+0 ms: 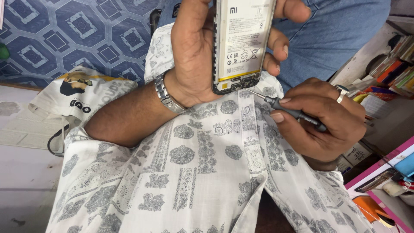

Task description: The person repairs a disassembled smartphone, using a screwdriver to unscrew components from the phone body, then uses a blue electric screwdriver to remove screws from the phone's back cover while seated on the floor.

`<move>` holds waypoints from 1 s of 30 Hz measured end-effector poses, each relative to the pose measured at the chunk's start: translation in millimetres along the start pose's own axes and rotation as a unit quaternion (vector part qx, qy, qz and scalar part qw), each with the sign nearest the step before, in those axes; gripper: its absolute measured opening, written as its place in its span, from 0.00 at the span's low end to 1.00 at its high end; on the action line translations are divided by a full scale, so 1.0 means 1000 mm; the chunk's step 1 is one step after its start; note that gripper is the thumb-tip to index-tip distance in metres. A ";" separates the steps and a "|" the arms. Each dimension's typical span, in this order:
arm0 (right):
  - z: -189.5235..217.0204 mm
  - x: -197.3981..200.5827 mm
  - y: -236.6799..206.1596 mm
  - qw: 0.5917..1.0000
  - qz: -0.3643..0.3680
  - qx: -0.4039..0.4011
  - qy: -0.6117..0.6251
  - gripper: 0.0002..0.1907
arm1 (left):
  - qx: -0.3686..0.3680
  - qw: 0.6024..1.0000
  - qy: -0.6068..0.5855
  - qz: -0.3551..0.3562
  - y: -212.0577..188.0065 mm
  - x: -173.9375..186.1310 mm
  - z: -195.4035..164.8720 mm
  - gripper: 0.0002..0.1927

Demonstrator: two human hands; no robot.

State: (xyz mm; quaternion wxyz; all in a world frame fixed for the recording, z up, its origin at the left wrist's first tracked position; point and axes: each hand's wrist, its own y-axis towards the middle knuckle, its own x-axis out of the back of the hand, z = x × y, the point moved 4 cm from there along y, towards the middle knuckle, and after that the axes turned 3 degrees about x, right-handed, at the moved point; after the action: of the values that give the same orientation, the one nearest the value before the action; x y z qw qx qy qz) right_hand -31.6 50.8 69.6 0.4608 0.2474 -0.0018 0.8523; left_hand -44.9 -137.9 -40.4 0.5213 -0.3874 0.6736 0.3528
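White battery fills the opened black-framed phone [241, 43], held upright above the lap in the left hand [194, 51], grip clamped around its edges. Right hand [323, 125] pinches a slim black screwdriver [284, 108], tip touching the phone's bottom edge; cluttered shelves crowd the right, open floor lies left.
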 end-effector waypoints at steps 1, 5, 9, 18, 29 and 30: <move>0.000 0.000 0.000 1.000 0.000 -0.001 -0.002 0.11 | 0.001 1.000 0.002 0.001 0.000 0.000 0.000 0.42; -0.001 0.002 0.000 1.000 0.006 -0.001 -0.008 0.11 | 0.003 1.000 0.013 0.007 0.000 0.002 0.000 0.41; -0.004 0.001 0.000 1.000 0.011 0.006 -0.005 0.11 | 0.001 1.000 0.020 0.003 -0.001 0.003 0.002 0.41; -0.004 0.000 -0.001 1.000 0.006 0.005 0.000 0.11 | -0.004 0.999 0.041 0.027 0.001 0.006 0.004 0.39; -0.006 0.000 -0.004 1.000 0.008 0.006 0.002 0.11 | -0.003 0.999 0.032 0.039 0.004 0.010 0.009 0.39; -0.006 0.000 -0.004 1.000 0.007 0.005 0.004 0.11 | -0.004 0.999 0.033 0.039 0.004 0.009 0.008 0.39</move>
State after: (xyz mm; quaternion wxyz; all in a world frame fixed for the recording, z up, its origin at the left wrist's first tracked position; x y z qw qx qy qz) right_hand -31.4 54.5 63.7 0.4534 0.2463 0.0024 0.8566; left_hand -46.3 -130.4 -51.1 0.4834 -0.3743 0.7035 0.3625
